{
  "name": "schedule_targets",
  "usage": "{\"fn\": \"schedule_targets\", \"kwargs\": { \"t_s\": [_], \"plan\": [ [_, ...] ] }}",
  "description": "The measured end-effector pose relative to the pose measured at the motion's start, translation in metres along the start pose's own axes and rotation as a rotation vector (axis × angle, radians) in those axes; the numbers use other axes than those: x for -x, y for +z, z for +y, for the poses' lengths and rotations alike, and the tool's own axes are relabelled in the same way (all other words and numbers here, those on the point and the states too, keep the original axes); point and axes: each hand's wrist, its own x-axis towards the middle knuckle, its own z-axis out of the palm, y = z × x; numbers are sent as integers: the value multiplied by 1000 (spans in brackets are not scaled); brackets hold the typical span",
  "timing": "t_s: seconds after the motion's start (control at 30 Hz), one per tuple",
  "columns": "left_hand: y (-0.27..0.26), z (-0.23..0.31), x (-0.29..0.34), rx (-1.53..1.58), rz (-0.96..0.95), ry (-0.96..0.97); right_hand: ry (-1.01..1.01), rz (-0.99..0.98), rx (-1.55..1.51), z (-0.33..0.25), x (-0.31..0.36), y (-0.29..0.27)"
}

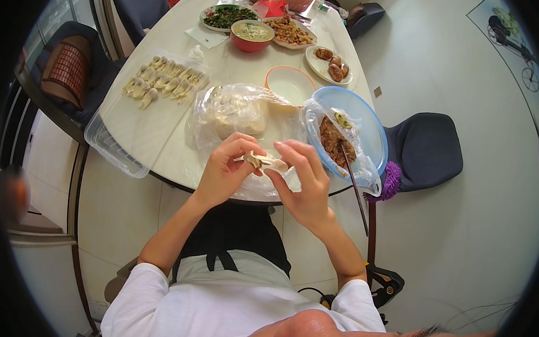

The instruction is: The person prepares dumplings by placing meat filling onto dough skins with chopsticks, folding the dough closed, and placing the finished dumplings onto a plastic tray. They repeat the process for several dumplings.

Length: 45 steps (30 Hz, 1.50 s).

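We see both hands meeting over the near edge of the round pale table (161, 130). Left hand (222, 170) and right hand (302, 179) pinch one small dumpling (264, 161) between fingertips, soft pale dough, folded, crimped edge showing. Both hands closed on it, thumbs and forefingers pressing the wrapper from either side.

Just right of the hands we note a blue round plastic bowl (375, 123) lined with a clear plastic bag, holding brown minced filling (331, 139), lumpy and moist. Dark chopsticks (354, 186) lean out of it toward the near edge. Behind the hands, a crinkled clear plastic bag (229, 113) with a stack of pale round wrappers inside. Further back an empty shallow bowl (289, 84), white with an orange rim.

To the left, a clear rectangular plastic tray (117, 153) overhangs the table edge; rows of finished dumplings (165, 80) lie on it, pale and elongated. At the far side: a plate of dark greens (227, 15), a red bowl of pale soup (252, 33), a plate of brown chopped bits (289, 32), an oval plate of browned round pieces (331, 64). A dark padded chair (426, 151) stands right of the table.
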Motion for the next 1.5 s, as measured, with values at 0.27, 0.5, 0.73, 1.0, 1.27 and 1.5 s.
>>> {"fn": "schedule_targets", "kwargs": {
  "t_s": [0.27,0.5,0.73,1.0,1.27,1.5],
  "plan": [
    [-4,-10,-1,334,-48,-42,254,-40,-389,18,15,-6],
    [2,-7,5,206,-17,-24,156,-58,-202,15,16,0],
    [12,14,9,35,-25,-14,-70,-56,143,17,15,2],
    [5,-2,8,321,-54,-149,-70,-95,88,13,14,-1],
    [1,-5,7,579,-24,-224,276,-47,-284,8,16,-3],
    [0,-6,11,504,-91,-201,265,-122,-359,11,18,-1]
  ]
}}
